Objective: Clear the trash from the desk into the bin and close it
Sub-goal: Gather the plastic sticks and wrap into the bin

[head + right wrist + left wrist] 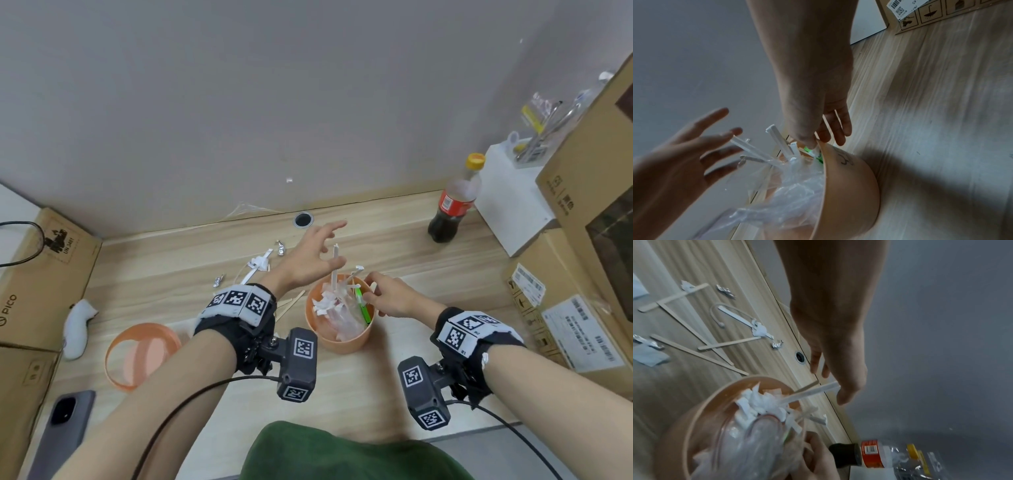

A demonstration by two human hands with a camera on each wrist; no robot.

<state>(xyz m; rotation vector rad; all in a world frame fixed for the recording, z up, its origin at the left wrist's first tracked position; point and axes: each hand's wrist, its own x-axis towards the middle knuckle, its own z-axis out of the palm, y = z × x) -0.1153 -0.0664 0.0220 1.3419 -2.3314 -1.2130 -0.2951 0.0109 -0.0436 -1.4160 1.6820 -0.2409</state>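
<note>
An orange round bin (339,339) stands mid-desk, stuffed with white paper scraps, clear plastic (797,191), a green piece (363,305) and white sticks (335,263) poking up. My left hand (318,253) hovers open with spread fingers over the bin's far left rim, beside the tallest stick, holding nothing. My right hand (376,294) pinches the bin's right rim (824,162), thumb inside and fingers outside. The orange lid (140,356) lies on the desk to the left. Wooden sticks (715,345), foil scraps (281,247) and white plastic bits (260,263) lie behind my left wrist.
A cola bottle (452,205) stands at the back right beside a white box (510,198). Cardboard boxes (582,212) line the right side and another (41,274) the left. A phone (65,428) and a white controller (78,325) lie at the left.
</note>
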